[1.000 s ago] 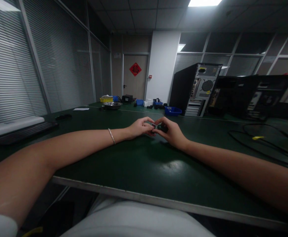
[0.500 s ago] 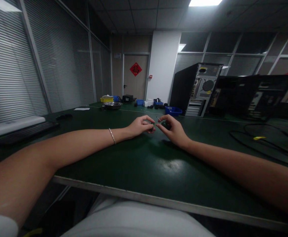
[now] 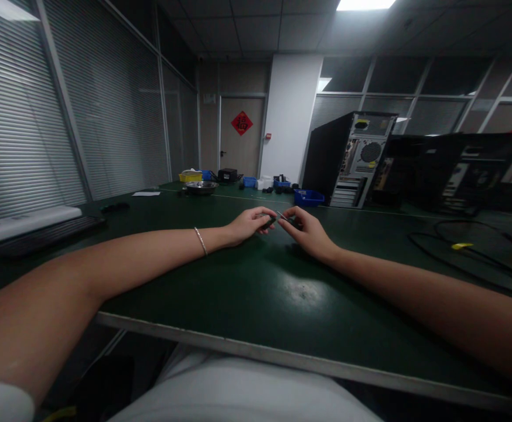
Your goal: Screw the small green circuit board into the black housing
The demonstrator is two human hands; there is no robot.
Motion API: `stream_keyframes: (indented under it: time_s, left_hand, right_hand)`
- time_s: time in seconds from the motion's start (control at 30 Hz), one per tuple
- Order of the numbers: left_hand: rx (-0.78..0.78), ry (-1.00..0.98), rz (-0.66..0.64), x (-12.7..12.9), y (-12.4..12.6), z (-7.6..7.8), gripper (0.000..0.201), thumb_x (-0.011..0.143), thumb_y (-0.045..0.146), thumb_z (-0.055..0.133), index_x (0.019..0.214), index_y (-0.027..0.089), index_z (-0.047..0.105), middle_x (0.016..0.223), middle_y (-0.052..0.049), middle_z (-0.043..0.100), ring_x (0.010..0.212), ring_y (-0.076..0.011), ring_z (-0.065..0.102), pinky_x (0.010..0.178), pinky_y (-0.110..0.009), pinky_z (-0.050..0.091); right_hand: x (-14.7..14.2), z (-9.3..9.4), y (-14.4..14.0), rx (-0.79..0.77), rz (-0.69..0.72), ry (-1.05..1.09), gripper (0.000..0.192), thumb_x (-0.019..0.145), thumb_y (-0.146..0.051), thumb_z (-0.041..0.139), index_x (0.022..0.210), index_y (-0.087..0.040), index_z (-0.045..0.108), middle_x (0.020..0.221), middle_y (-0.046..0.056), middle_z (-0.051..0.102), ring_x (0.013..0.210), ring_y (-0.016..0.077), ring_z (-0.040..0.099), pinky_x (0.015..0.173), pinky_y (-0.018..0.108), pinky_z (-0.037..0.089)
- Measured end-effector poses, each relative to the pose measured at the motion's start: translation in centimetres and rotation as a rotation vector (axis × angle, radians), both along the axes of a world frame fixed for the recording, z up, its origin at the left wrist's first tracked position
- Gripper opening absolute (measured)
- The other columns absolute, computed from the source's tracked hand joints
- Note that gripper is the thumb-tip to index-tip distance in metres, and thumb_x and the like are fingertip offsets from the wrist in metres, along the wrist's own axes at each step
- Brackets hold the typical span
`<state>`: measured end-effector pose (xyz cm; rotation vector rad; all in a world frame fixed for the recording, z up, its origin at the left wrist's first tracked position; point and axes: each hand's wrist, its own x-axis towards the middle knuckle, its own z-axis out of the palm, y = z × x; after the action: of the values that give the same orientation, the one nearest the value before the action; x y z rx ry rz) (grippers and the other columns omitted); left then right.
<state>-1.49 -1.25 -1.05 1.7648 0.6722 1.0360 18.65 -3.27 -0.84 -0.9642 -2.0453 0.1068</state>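
Note:
Both my forearms stretch out over a dark green table (image 3: 247, 305). My left hand (image 3: 246, 224), with a thin bracelet on its wrist, pinches a small dark part (image 3: 269, 223) between thumb and fingers. My right hand (image 3: 307, 233) sits just to its right and grips another small dark piece (image 3: 290, 221) with a short thin metal tip pointing toward the left hand. The fingertips of the two hands nearly touch. What the small pieces are is too dim to tell.
A keyboard (image 3: 31, 225) lies at the left edge. Black cables (image 3: 462, 258) with a yellow tag trail on the right. Computer towers (image 3: 348, 158) stand at the back right. Blue and yellow bins and a metal bowl (image 3: 200, 187) sit far back.
The two hands, pressed together a second ago, have drawn slightly apart, each keeping its small piece. The right hand's thin tip now shows between them.

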Motion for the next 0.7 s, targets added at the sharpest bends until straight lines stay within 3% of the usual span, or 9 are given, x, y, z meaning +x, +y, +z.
stream_keyframes:
  time_s: [0.1, 0.23, 0.33, 0.7]
  left_hand:
    - [0.027, 0.016, 0.023, 0.0, 0.3, -0.2, 0.028, 0.085, 0.030, 0.059, 0.105, 0.012, 0.065, 0.088, -0.006, 0.065, 0.070, -0.0104, 0.057, 0.066, -0.024, 0.044]
    - [0.123, 0.046, 0.047, -0.2, 0.6, -0.3, 0.030, 0.074, 0.024, 0.072, 0.102, 0.013, 0.069, 0.097, -0.007, 0.067, 0.087, -0.0167, 0.058, 0.079, -0.029, 0.044]
    - [0.193, 0.058, 0.079, -0.3, 0.6, -0.3, 0.028, 0.075, 0.021, 0.070, 0.101, 0.014, 0.070, 0.100, -0.008, 0.068, 0.093, -0.0190, 0.058, 0.087, -0.032, 0.042]
    - [0.279, 0.053, 0.113, -0.6, 0.6, 0.3, 0.025, 0.073, 0.020, 0.071, 0.097, 0.013, 0.070, 0.099, -0.009, 0.069, 0.093, -0.0198, 0.061, 0.086, -0.034, 0.046]
  right_hand:
    - [0.1, -0.1, 0.2, -0.013, -0.012, -0.035, 0.023, 0.090, -0.038, 0.051, 0.095, -0.020, 0.064, 0.088, 0.004, 0.067, 0.075, 0.0187, 0.059, 0.063, 0.029, 0.046]
    - [0.2, -0.1, 0.4, -0.011, -0.022, -0.095, 0.019, 0.089, -0.034, 0.053, 0.093, -0.021, 0.067, 0.086, 0.004, 0.069, 0.075, 0.0193, 0.060, 0.063, 0.029, 0.046]
    - [0.1, 0.0, 0.1, 0.001, -0.038, -0.131, 0.016, 0.088, -0.031, 0.054, 0.092, -0.022, 0.067, 0.087, 0.004, 0.069, 0.076, 0.0196, 0.060, 0.064, 0.029, 0.046]
    - [0.0, 0.4, -0.7, 0.032, -0.092, -0.189, 0.014, 0.085, -0.026, 0.056, 0.091, -0.024, 0.068, 0.093, 0.005, 0.069, 0.079, 0.0212, 0.063, 0.067, 0.031, 0.046]
